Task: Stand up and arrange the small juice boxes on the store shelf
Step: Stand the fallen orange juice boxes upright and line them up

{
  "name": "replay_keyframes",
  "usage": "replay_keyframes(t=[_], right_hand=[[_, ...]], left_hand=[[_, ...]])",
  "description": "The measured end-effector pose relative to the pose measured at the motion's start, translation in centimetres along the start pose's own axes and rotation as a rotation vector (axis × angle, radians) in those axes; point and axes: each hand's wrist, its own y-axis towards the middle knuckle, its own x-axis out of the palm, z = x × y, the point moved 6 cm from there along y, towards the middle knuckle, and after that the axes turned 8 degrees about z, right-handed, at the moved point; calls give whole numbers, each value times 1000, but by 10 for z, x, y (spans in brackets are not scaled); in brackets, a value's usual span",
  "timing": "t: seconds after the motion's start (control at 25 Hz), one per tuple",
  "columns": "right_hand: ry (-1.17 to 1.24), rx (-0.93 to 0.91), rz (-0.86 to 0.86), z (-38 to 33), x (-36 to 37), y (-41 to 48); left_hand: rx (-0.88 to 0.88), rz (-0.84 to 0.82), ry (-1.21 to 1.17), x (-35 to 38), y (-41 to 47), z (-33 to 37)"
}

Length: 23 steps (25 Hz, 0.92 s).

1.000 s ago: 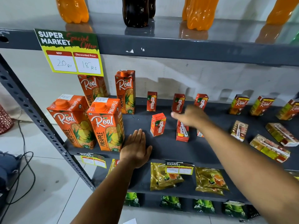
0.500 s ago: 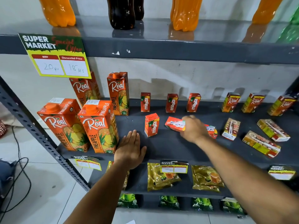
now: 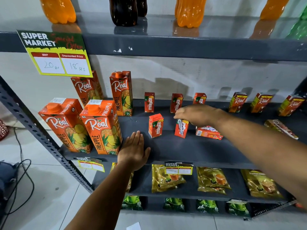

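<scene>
Small red Maaza juice boxes stand on the dark grey shelf [image 3: 191,150]: three in a back row [image 3: 149,102], [image 3: 176,103], [image 3: 199,98] and one in front [image 3: 156,125]. My right hand [image 3: 196,115] reaches in from the right and holds the top of another small Maaza box [image 3: 181,128], which stands upright on the shelf, straw side facing me. Just right of it, one Maaza box [image 3: 208,133] lies flat. My left hand [image 3: 134,150] rests flat and empty on the shelf's front edge.
Tall Real pineapple cartons [image 3: 101,128] fill the shelf's left end. Small Real boxes [image 3: 237,102] stand at the back right, and one [image 3: 280,128] lies flat. Soda bottles [image 3: 189,12] sit on the shelf above, golden pouches [image 3: 166,178] below. A slanted metal upright [image 3: 33,128] stands at the left.
My right hand has turned the tilted Maaza box upright and set it on the shelf beside the front one. The left hand has stayed put.
</scene>
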Motion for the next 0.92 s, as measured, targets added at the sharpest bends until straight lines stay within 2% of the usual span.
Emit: replay_keyframes(t=[0.08, 0.2, 0.28, 0.52, 0.68, 0.76, 0.88, 0.92], right_hand=[[-28, 14, -35, 2, -3, 2], [-220, -50, -25, 2, -5, 8], [-202, 38, -28, 9, -6, 12], [-131, 465, -6, 14, -5, 22], [-96, 575, -17, 10, -8, 21], [-47, 488, 58, 6, -15, 28], [49, 102, 130, -31, -18, 47], [59, 41, 126, -44, -16, 52]], left_hand=[[-2, -6, -1, 0, 0, 0], [1, -4, 3, 1, 0, 0], [2, -1, 6, 2, 0, 0], [5, 9, 1, 2, 0, -1], [6, 8, -5, 2, 0, -1], [6, 10, -3, 2, 0, 0], [7, 13, -6, 1, -1, 0], [7, 15, -11, 0, 0, 0]])
